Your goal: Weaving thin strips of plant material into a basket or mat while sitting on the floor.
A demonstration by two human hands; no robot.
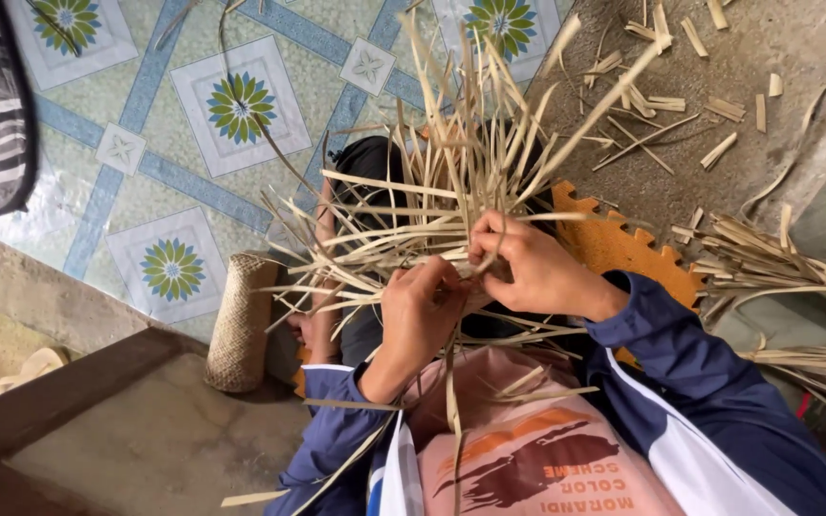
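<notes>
Both hands work at the middle of a bundle of pale bamboo strips (432, 201) that fan outward in every direction. My left hand (420, 311) pinches strips at the woven centre, fingers closed on them. My right hand (528, 263) grips other strips just to the right, almost touching the left one. Blue and white jacket sleeves cover both forearms. One long strip hangs down over the pink printed cloth (518, 449) on my lap.
A finished woven cylinder (239, 320) lies to the left on patterned floor tiles (231, 105). An orange toothed foam mat (614, 244) sits behind my right hand. Cut strip scraps (681, 105) litter the concrete; more long strips (776, 268) pile at right. A sandal (35, 368) lies lower left.
</notes>
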